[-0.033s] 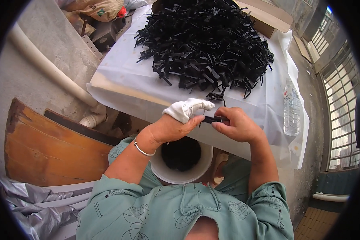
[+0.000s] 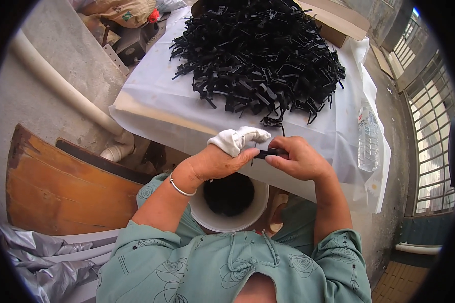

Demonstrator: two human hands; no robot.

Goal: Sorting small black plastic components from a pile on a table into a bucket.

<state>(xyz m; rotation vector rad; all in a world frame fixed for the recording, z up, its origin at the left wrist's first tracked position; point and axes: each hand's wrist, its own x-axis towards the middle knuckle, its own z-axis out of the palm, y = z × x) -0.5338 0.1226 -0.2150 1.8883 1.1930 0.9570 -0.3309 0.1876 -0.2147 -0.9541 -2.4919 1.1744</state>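
Observation:
Between my hands, just above the near table edge, is a small black clip-like piece point(image 2: 263, 153), partly covered by fingers. My left hand point(image 2: 231, 150) pinches its left end; white cloth covers the fingers and leaves the thumb bare. Thumb and fingers of my right hand point(image 2: 299, 157) close on the other end. A large tangled pile of similar black pieces point(image 2: 263, 60) lies beyond on the white-covered table point(image 2: 151, 96). One loose black piece point(image 2: 272, 121) sits apart at the pile's near side. Below my hands, a white bucket point(image 2: 262, 204) holds a dark mass.
A clear plastic bottle point(image 2: 368, 140) lies on the table's right side. Behind the pile is a cardboard box point(image 2: 338, 20). A pale pipe point(image 2: 65, 91) and a brown wooden board point(image 2: 65, 187) are at the left. Barred windows point(image 2: 435, 136) line the right.
Both hands have dipped very slightly, and the black piece is still held between them. Nothing else has visibly moved.

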